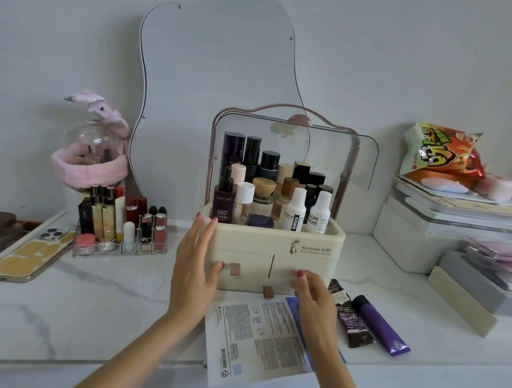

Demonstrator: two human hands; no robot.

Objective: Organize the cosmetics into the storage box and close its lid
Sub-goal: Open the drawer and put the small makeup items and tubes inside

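Both hands, L (196, 270) & R (313, 296), lying flat w/ relaxed fingers, grasping nothing, against glossy cream plastic storage box (307, 260); clear curved lid (326, 151) standing raised.

Cream storage box (277, 250) with pink-trimmed clear lid (286, 140); purple tube (381, 326) on white grey-veined marble tabletop (93, 296).

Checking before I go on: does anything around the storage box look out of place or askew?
Two tubes, a dark one and a purple one, lie outside the storage box on the table. A printed leaflet lies askew over the table edge. The clear lid is still raised.
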